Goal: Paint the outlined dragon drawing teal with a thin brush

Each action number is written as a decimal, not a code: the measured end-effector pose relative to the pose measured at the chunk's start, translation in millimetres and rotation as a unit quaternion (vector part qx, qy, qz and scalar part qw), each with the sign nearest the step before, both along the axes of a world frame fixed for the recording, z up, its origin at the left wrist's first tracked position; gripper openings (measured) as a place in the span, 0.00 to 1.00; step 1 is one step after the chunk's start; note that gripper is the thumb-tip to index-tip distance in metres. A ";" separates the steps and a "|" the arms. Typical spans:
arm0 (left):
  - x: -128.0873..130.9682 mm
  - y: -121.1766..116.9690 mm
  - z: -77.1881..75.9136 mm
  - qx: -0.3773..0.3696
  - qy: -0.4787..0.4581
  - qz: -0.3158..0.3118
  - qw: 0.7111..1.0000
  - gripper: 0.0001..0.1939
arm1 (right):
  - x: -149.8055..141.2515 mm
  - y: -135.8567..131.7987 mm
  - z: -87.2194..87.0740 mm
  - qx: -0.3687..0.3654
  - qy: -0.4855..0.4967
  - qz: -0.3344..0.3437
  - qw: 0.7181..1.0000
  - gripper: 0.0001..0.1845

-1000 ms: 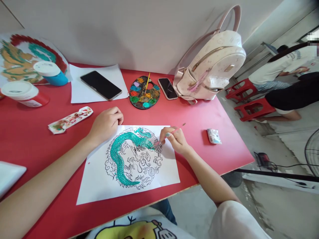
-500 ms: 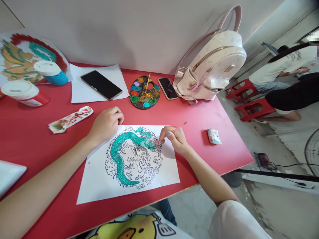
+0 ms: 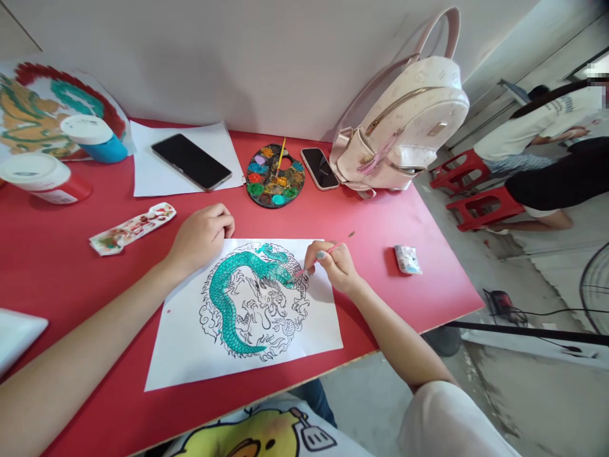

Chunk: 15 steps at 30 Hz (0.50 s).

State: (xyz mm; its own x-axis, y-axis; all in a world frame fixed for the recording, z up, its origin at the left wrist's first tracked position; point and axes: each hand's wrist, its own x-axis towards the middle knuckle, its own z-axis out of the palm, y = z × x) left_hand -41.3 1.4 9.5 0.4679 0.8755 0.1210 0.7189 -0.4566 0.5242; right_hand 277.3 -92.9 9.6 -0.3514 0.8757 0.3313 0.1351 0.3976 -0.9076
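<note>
My right hand [image 3: 334, 265] is closed around a thin pink paintbrush [image 3: 341, 244]. Its tip touches the upper right part of a round dragon line drawing on a white sheet [image 3: 176, 355]. Teal paint covers the dragon's curved body [image 3: 221, 298]; its head and the surrounding clouds and flames are uncoloured. At the sheet's top left corner rests my left hand [image 3: 202, 235], fingers curled in and holding nothing that I can see. Beyond the sheet lies a dark paint palette [image 3: 259, 198] with several colours and a yellow-handled brush [image 3: 282, 152] on it.
A black phone [image 3: 190, 160] lies on white paper, another phone [image 3: 320, 168] beside a pale pink backpack [image 3: 409, 120]. At left are a red-and-white jar [image 3: 45, 178], a blue one [image 3: 102, 143] and a paint-stained strip [image 3: 133, 230]. A small packet [image 3: 407, 259] sits right. People sit beyond.
The whole view has shifted very slightly. Both hands keep nearly the same places, with the paintbrush tip still on the dragon's body.
</note>
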 end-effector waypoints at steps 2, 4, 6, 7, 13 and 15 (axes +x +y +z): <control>0.2 -0.3 0.9 -0.002 0.002 -0.002 1.000 0.14 | -0.4 -0.6 0.7 0.001 0.007 -0.008 1.000 0.37; 0.5 -0.8 1.7 -0.004 0.002 -0.002 1.000 0.14 | -0.8 -0.9 1.6 0.002 0.013 -0.012 1.000 0.37; 0.5 -1.0 1.6 -0.004 0.001 -0.001 1.000 0.14 | -0.8 -0.8 2.6 0.002 0.010 -0.010 1.000 0.37; 0.4 -0.9 1.1 -0.003 -0.001 -0.002 1.000 0.14 | -0.7 -0.7 3.1 0.002 0.006 -0.007 1.000 0.38; -0.9 0.4 -3.9 0.013 -0.015 -0.002 1.000 0.15 | 0.3 -0.3 4.6 -0.011 -0.019 -0.018 1.000 0.41; -0.7 0.3 -4.1 0.013 -0.013 0.000 1.000 0.15 | 0.6 -0.5 4.3 -0.017 -0.032 -0.015 0.999 0.42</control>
State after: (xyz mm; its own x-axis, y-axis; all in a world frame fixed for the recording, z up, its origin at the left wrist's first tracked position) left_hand -42.0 1.8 5.4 0.4638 0.8721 0.1562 0.7051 -0.4701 0.5308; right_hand 277.9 -93.4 13.9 -0.3434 0.8968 0.2790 0.2042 0.3613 -0.9098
